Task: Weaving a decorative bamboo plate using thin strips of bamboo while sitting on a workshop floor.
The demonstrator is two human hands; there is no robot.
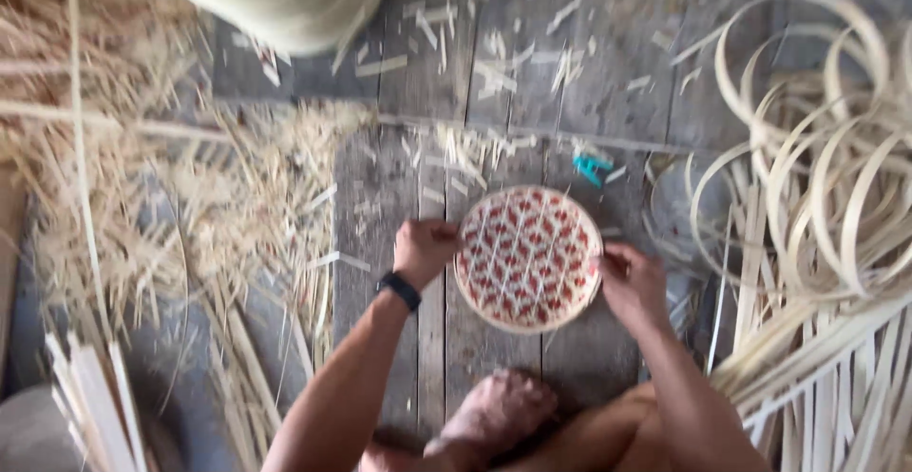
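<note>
1 round woven tray (528, 257) in red and pale strips, 2 hands, left hand (424, 250) and right hand (631, 285), 1 black wristband (399, 290), 1 small teal tool (591, 167); loose bamboo strips (836, 187) too many to count.

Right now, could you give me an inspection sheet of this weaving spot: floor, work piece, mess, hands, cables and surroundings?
Surface: grey wooden plank floor, worn, with gaps between boards.
Job's things: round woven disc, pale strips over red, held flat above the floor.
Clutter: shavings and slivers scattered widely; small teal object behind the disc.
Grips: left hand pinches the disc's left rim; right hand holds its right rim; dark wristband on the left wrist.
Cables: nothing seen.
Surroundings: curled pale strips on the right; straight slats lower left; a bare foot below.
</note>
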